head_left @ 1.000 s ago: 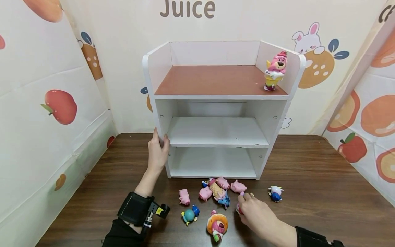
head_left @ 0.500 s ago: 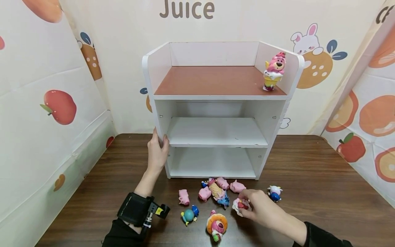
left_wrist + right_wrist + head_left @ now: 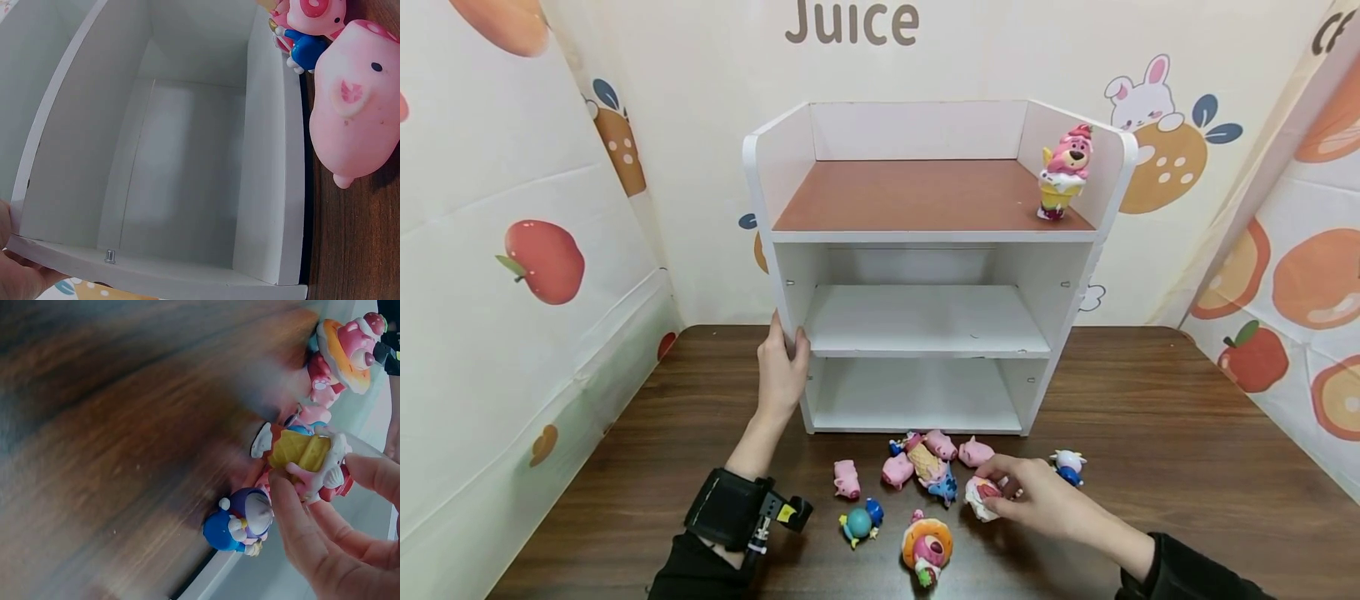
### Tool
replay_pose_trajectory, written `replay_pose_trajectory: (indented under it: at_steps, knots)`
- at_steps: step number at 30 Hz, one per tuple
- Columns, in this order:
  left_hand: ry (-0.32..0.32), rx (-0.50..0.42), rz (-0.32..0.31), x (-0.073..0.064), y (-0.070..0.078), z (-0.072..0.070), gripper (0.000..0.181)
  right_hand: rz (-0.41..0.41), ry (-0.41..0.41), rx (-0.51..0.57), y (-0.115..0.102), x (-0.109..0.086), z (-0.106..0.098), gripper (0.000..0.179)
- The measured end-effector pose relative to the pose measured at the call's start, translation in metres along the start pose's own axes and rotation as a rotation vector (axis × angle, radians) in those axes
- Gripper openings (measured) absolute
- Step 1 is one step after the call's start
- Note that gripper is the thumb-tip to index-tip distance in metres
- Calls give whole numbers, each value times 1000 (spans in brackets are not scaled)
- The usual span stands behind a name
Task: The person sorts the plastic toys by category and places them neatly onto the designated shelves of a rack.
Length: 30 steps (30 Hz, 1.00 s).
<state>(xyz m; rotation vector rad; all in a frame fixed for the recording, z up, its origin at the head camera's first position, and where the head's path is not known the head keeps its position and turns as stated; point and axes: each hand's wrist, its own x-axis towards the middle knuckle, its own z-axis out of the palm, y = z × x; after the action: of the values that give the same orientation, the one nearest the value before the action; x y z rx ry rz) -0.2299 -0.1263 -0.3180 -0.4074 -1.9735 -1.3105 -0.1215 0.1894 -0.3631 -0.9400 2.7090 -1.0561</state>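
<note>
My left hand (image 3: 781, 375) grips the left side panel of a white shelf unit (image 3: 932, 352). In the left wrist view its fingers (image 3: 19, 278) lie at the panel edge. My right hand (image 3: 1037, 496) pinches a small figurine (image 3: 981, 498) between thumb and fingers, just above the table. The right wrist view shows that figurine (image 3: 303, 450) with a yellow waffle-textured part, a white creamy part and some red. Left of it lie several pink pig figures (image 3: 898, 471) and an ice-cream-cone figure (image 3: 927, 464). A pink bear in an orange ring (image 3: 927, 546) lies nearer the front.
A bear-on-a-cone figurine (image 3: 1064, 172) stands at the right of the brown top shelf (image 3: 917, 196). A white-and-blue figure (image 3: 1067, 467) is right of my right hand. A teal-and-blue figure (image 3: 861, 522) and a lone pig (image 3: 846, 479) lie left.
My right hand has picked up the figurine and turned it so more of its white and red top shows; the wrist has shifted slightly right. My left hand stays on the shelf unit.
</note>
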Motion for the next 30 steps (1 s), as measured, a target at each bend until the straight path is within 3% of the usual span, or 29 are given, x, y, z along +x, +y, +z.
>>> replay_pose_trajectory:
  at_steps: [7, 15, 22, 30]
  knots:
    - [-20, 0, -42, 1, 0, -1, 41, -38, -6, -43, -2, 1, -2, 25]
    - [-7, 7, -26, 1, 0, -2, 40, -81, 129, -289, -16, 0, 2, 36]
    - [-20, 1, -39, 2, -1, -1, 41, -4, 190, -490, -28, 0, 13, 42]
    - [-29, -5, -47, 0, -1, -1, 42, 33, 158, -513, -30, 4, 20, 42]
